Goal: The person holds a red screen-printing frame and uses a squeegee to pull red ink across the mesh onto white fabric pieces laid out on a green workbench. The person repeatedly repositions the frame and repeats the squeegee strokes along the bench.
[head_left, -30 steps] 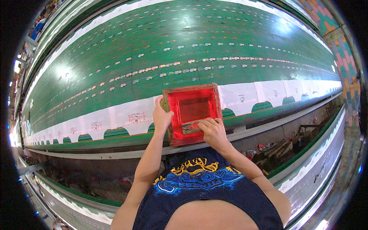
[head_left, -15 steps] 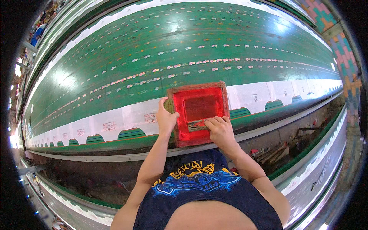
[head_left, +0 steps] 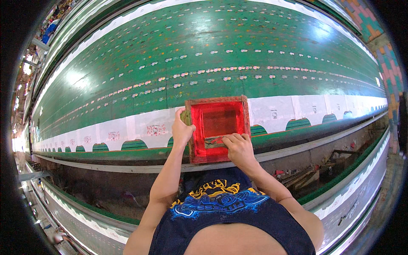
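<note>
A wooden screen-printing frame (head_left: 216, 101), its inside coated with bright red ink, lies flat over the white cloth strip (head_left: 272, 111) along the near edge of the green table. My left hand (head_left: 182, 129) is closed round the frame's left side, thumb on the near face of the wood. With its fingers bent over the top, my right hand (head_left: 239, 146) grips a worn wooden squeegee (head_left: 213, 142). The squeegee lies crosswise in the near part of the red area, its blade edge hidden. What the frame covers on the cloth cannot be seen.
The long green table (head_left: 229, 36) carries rows of small printed marks. Left of the frame, red prints (head_left: 156, 129) show on the scalloped cloth; darker outlines show to its right. A metal rail (head_left: 127, 166) borders the table, with wooden scraps (head_left: 304, 178) below. Another table (head_left: 352, 193) stands at right.
The view has shifted slightly, and the cloth and its prints now sit farther left against the frame. Both hands keep their holds; the squeegee stays in the near part of the frame.
</note>
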Tool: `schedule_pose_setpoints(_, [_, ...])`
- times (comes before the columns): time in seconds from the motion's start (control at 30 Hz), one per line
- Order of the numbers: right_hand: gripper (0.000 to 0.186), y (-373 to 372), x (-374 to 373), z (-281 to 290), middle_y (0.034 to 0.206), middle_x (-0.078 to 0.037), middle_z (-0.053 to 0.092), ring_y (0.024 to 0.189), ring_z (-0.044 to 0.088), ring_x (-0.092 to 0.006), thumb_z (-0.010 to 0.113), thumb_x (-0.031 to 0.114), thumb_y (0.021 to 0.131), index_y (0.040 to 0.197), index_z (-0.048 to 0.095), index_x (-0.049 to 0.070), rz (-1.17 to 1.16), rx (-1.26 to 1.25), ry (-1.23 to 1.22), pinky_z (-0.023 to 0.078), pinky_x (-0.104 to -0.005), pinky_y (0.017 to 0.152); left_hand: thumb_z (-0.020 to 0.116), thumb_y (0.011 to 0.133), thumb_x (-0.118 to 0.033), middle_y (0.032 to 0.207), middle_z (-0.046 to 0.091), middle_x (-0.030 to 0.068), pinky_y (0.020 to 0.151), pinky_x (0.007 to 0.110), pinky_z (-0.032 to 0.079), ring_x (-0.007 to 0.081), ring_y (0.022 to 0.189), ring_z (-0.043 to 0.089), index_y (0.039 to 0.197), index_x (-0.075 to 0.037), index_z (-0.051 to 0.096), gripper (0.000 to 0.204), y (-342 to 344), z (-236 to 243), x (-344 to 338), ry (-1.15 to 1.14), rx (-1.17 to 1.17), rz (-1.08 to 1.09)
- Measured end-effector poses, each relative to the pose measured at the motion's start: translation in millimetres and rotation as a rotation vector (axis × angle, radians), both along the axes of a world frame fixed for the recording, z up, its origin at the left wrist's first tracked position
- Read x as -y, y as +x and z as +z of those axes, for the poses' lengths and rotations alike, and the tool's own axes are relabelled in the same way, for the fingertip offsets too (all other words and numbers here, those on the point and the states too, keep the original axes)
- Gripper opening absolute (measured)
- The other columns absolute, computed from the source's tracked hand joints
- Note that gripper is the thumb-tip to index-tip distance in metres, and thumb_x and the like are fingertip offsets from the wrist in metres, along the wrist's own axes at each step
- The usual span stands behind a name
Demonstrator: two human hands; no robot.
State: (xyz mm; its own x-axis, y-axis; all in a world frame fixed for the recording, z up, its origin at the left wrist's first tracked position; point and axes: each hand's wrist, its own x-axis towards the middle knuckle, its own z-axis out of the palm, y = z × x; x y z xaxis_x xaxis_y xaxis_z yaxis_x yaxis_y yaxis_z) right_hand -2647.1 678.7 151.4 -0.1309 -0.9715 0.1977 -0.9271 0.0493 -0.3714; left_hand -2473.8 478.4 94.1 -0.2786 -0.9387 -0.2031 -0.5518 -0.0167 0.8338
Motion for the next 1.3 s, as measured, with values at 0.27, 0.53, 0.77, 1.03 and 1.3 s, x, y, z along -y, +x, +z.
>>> schedule_pose_setpoints(0.27, [0.022,1,-7,0,0.109,-0.005,0.076,0.102,0.071,-0.0239,0.066,0.010,0.083,0.105,0.072,0.011,0.030,-0.027,-0.022,0.049,-0.0458,0.090,0.082,0.066,-0.002,0.113,0.076,0.0210,0.094,0.046,0.057,0.0399,0.107,0.074,0.144,-0.015,0.054,0.084,-4,7,0,0.048,0.040,0.010])
schedule_pose_setpoints(0.53, [0.009,-34,57,17,0.092,-0.005,0.075,0.092,0.072,-0.0261,0.067,0.011,0.083,0.091,0.070,0.011,0.002,-0.056,-0.134,0.047,-0.0480,0.083,0.087,0.068,-0.002,0.110,0.077,0.0238,0.093,0.049,0.057,0.0446,0.106,0.074,0.145,-0.016,0.052,0.086,-1,3,0,-0.061,0.073,-0.045])
schedule_pose_setpoints(0.77, [0.016,-38,87,-11,0.100,-0.006,0.076,0.097,0.071,-0.0281,0.067,0.009,0.083,0.098,0.072,0.011,-0.063,-0.091,-0.050,0.048,-0.0490,0.085,0.087,0.070,-0.001,0.110,0.077,0.0247,0.092,0.050,0.057,0.0454,0.107,0.074,0.145,-0.015,0.052,0.084,-3,6,-3,-0.019,0.064,-0.041])
schedule_pose_setpoints(1.03, [0.016,-13,6,1,0.100,-0.006,0.077,0.096,0.072,-0.0279,0.064,0.008,0.082,0.096,0.071,0.011,0.102,-0.009,0.095,0.048,-0.0481,0.082,0.083,0.070,-0.002,0.109,0.076,0.0242,0.091,0.049,0.057,0.0446,0.106,0.074,0.144,-0.014,0.051,0.082,-3,9,-2,-0.020,0.038,-0.034])
schedule_pose_setpoints(1.3, [0.017,-46,110,-8,0.099,-0.008,0.077,0.094,0.071,-0.0301,0.065,0.007,0.083,0.098,0.072,0.012,-0.039,-0.073,-0.059,0.047,-0.0505,0.082,0.084,0.071,-0.003,0.116,0.075,0.0243,0.094,0.050,0.056,0.0467,0.108,0.072,0.145,-0.014,0.050,0.083,-2,7,-4,-0.063,-0.044,-0.076])
